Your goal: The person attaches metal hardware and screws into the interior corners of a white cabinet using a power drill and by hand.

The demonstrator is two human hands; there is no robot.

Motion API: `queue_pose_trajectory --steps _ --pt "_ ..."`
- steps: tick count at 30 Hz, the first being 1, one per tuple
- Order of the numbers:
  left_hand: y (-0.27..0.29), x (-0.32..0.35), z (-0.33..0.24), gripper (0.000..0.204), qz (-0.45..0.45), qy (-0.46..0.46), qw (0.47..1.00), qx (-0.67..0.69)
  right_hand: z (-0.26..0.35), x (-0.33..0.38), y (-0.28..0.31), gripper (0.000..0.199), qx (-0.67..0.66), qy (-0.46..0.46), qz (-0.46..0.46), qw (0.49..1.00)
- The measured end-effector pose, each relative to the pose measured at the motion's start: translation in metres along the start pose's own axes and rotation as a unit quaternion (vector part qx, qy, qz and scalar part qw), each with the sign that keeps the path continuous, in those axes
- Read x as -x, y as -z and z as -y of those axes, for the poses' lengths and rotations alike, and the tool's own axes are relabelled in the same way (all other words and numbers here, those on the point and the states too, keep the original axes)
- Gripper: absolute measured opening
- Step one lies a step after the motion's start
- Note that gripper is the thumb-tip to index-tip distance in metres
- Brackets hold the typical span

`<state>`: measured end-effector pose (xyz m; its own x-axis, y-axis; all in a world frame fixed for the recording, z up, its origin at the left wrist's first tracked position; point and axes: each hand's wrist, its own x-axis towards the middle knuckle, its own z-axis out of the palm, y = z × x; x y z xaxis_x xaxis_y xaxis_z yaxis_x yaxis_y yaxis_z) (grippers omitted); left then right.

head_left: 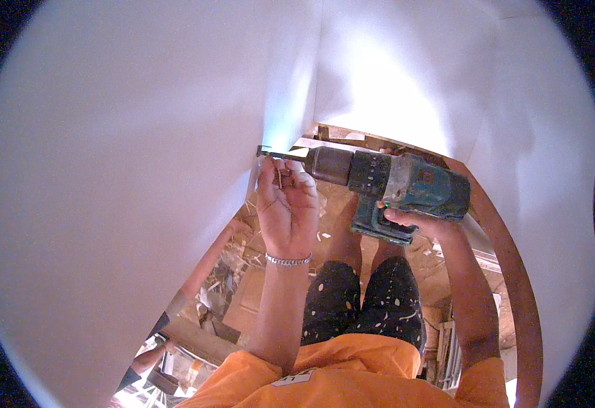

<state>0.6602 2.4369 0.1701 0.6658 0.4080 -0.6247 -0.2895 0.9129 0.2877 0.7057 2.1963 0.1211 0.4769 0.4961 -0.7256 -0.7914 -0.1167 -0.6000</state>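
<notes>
While I stand over a floor (256, 285) littered with wood scraps, my left hand (285, 207) is curled closed, pinching a few small screws (280, 178) just below the drill bit (280, 155). My right hand (416, 223) grips the handle of a worn teal cordless drill (392, 183), its bit pressed level against the edge of a white panel (127, 170). Fingers that close to the tip risk a jab if the bit slips. White panels box me in; open room lies only below.

Bright glare on white panels (141, 170), fisheye-curved edges, dark corners, soft focus.
</notes>
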Motion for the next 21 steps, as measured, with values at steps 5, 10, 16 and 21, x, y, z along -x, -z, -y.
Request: queue_pose_trajectory --steps 5,10,16,21 --pt "-0.023 0.005 0.009 0.029 -0.068 -0.036 0.994 -0.079 0.023 0.005 -0.004 0.051 0.148 0.033 -0.040 0.988" --pt "-0.042 0.012 0.017 0.037 -0.083 -0.067 0.984 -0.142 0.032 0.003 -0.004 0.048 0.248 0.088 0.013 0.965" --pt "-0.043 0.008 0.004 0.029 -0.044 -0.075 0.989 -0.121 0.068 0.016 -0.018 0.039 0.213 0.013 0.033 0.976" --pt "-0.044 0.013 0.002 0.023 -0.049 -0.086 0.992 -0.079 0.056 0.015 -0.018 0.028 0.173 0.048 0.035 0.983"
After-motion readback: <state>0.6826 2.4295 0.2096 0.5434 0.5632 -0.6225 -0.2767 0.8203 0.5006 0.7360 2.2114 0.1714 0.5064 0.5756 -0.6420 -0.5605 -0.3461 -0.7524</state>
